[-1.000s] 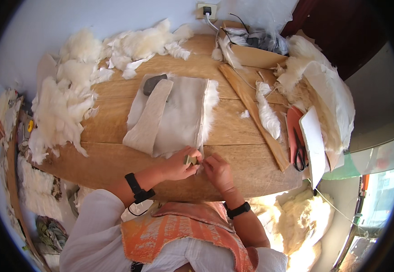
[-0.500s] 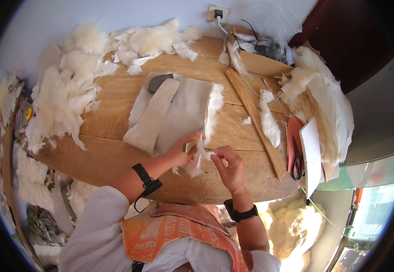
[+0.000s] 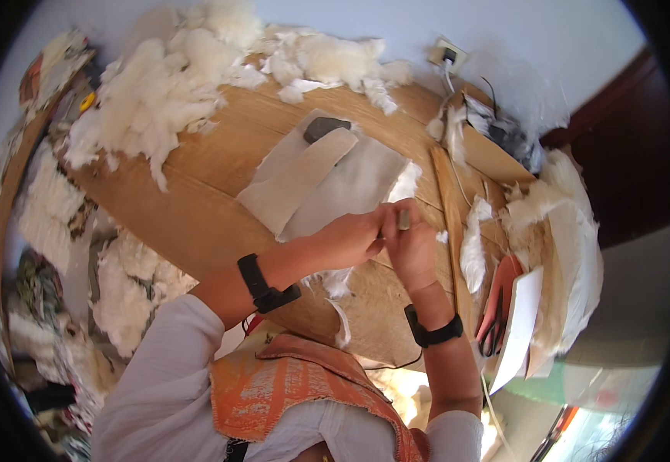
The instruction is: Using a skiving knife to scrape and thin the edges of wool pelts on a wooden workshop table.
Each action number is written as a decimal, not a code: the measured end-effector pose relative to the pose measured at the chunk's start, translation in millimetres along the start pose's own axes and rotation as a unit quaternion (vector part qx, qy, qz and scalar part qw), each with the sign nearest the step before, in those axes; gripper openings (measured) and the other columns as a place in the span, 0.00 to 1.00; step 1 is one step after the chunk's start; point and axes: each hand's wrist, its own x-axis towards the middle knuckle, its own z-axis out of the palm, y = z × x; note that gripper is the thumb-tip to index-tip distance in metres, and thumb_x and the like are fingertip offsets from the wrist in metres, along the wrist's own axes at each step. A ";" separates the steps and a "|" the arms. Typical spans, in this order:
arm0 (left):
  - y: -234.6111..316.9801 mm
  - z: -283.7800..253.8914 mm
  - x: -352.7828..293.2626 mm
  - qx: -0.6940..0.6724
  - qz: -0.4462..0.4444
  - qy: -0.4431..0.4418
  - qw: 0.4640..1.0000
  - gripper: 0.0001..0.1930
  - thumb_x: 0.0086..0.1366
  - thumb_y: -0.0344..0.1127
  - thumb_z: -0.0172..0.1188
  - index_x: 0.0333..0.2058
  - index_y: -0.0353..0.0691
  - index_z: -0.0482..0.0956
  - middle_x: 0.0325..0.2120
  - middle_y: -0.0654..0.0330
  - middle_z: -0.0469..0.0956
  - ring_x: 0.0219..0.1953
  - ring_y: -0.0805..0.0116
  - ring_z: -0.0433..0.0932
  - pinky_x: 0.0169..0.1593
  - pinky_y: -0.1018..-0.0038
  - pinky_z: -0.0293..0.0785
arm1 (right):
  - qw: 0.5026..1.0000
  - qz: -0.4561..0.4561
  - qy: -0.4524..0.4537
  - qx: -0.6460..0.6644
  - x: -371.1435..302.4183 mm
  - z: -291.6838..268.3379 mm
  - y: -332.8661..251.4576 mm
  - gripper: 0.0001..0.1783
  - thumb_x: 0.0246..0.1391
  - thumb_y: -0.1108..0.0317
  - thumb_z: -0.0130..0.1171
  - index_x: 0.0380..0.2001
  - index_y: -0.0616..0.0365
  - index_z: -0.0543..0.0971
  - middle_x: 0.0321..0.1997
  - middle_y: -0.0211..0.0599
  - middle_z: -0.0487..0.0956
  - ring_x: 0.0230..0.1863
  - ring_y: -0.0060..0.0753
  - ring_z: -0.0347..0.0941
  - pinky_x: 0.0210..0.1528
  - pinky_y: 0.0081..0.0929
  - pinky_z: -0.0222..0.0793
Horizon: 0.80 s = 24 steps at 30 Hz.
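Note:
My left hand (image 3: 356, 237) and my right hand (image 3: 413, 248) meet above the near part of the wooden table, fingers closed and overlapping. A small flat brass-coloured piece (image 3: 403, 220) shows between the fingers of my right hand; its kind is unclear. What my left fingers pinch is hidden. Below my hands is a tuft of white fur (image 3: 339, 283), and a thin white fur strip (image 3: 342, 323) is near the table edge. Just beyond lies a pale grey hide sheet (image 3: 350, 204) with white fur at its right edge. A long pale hide strip (image 3: 296, 181) and a dark grey stone (image 3: 325, 128) rest on it.
Fluffy white fur (image 3: 173, 85) covers the table's far left and back. At right lie a wooden stick (image 3: 449, 208), a white fur piece (image 3: 473, 246), black-handled scissors (image 3: 492, 336) and more fur (image 3: 574, 239). A cardboard box (image 3: 497, 154) stands below a wall socket (image 3: 447, 55).
My hands have come together; the brass-coloured piece, earlier in my left hand, now shows at my right. A thin fur strip has appeared near the table edge. The view has turned.

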 end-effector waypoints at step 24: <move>-25.0 116.7 -78.7 0.203 -0.040 0.343 0.916 0.11 0.50 0.29 0.63 0.35 0.37 0.78 0.32 0.58 0.76 0.35 0.61 0.76 0.38 0.69 0.75 | 0.891 -0.188 -0.369 0.184 -7.0 54.7 76.8 0.13 0.53 0.72 0.59 0.43 0.51 0.80 0.37 0.39 0.80 0.37 0.41 0.77 0.39 0.31 0.74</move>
